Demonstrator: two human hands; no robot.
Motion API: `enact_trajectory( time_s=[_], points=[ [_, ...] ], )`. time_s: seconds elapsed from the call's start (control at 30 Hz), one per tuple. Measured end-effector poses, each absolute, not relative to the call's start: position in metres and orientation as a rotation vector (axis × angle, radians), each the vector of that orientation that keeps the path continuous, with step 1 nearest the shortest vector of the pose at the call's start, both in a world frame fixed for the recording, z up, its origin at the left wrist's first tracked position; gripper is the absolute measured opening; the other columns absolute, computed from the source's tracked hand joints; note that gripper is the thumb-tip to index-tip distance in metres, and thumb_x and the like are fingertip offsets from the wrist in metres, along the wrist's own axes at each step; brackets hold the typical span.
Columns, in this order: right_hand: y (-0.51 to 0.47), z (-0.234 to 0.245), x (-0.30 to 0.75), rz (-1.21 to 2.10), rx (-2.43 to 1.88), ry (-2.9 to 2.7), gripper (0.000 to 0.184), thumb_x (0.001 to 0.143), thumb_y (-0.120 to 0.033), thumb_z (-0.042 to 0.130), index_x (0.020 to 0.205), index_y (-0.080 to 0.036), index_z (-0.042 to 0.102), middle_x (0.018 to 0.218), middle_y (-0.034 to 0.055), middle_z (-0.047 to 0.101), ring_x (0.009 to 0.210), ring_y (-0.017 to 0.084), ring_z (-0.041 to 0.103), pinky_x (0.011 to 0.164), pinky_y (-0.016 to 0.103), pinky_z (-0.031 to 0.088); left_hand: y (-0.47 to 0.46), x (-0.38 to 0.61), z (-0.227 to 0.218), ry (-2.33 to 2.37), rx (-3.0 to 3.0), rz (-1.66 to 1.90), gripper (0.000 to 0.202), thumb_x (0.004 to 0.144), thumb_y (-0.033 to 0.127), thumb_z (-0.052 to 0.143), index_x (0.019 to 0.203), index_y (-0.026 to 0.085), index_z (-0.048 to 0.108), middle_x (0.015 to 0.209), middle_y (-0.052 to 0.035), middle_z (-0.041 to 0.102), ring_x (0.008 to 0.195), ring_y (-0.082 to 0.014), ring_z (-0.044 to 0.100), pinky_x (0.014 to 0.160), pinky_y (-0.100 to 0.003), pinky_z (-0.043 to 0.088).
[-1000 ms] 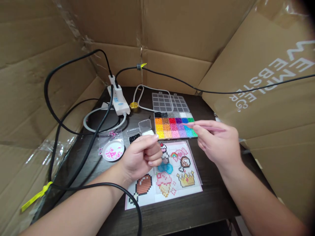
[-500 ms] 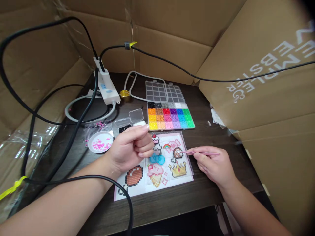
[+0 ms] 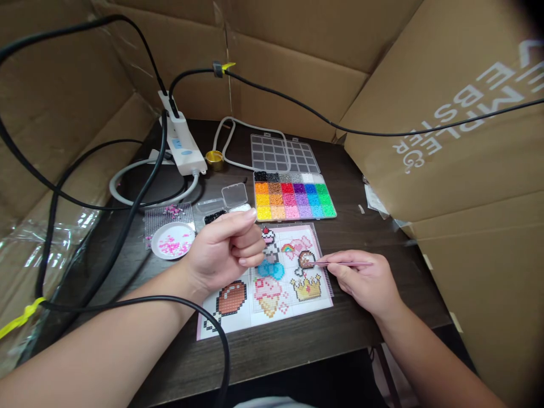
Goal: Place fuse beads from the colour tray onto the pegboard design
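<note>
My right hand (image 3: pixel 366 281) is pinched shut on a thin pink tool (image 3: pixel 346 263), whose tip touches the small brown bead figure (image 3: pixel 306 259) on the pattern sheet (image 3: pixel 317 303), near the bench's front edge. My left hand (image 3: pixel 225 249) is curled into a fist above the sheet's left part; whether it holds anything I cannot tell. The bead box (image 3: pixel 293 196) lies behind the sheet.
</note>
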State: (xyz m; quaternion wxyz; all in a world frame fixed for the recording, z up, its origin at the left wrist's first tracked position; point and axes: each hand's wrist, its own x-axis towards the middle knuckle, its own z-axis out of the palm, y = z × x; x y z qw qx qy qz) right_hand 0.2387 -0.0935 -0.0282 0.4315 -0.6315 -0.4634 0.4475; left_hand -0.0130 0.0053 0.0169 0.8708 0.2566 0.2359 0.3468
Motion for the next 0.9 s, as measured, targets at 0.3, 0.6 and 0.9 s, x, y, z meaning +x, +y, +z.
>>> enact_trajectory(
  time_s=[0.3, 0.6, 0.9],
  points=[
    [-0.0933, -0.0326, 0.2423, 1.112, -1.562, -1.17, 0.025, 0.077, -0.039, 0.079, 0.088, -0.018, 0.082, 0.064, 0.0089, 0.073, 0.039, 0.007, 0.04, 0.038, 0.023, 0.029, 0.0037, -0.0127, 0.0178, 0.512, 0.528, 0.718, 0.053, 0.077, 0.025, 0.07, 0.052, 0.019, 0.024, 0.051, 0.0074, 0.012, 0.044, -0.0057, 0.014, 0.041, -0.02, 0.019],
    [-0.0924, -0.0317, 0.2417, 1.151, -1.541, -1.122, 0.024, 0.077, -0.039, 0.079, 0.087, -0.017, 0.082, 0.054, 0.0051, 0.066, 0.039, 0.006, 0.039, 0.037, 0.021, 0.027, 0.0038, -0.0134, 0.016, 0.51, 0.533, 0.712, 0.054, 0.078, 0.026, 0.069, 0.053, 0.018, 0.022, 0.051, 0.0071, 0.013, 0.044, -0.0054, 0.015, 0.04, -0.019, 0.022],
    [-0.0907, -0.0324, 0.2411, 1.195, -1.472, -1.05, 0.021, 0.077, -0.034, 0.08, 0.087, -0.015, 0.081, 0.058, 0.0077, 0.07, 0.037, 0.005, 0.037, 0.035, 0.021, 0.024, 0.0043, -0.0133, 0.0164, 0.5, 0.559, 0.716, 0.055, 0.076, 0.028, 0.072, 0.052, 0.018, 0.023, 0.051, 0.0071, 0.013, 0.044, -0.0053, 0.015, 0.041, -0.02, 0.022]
  ],
)
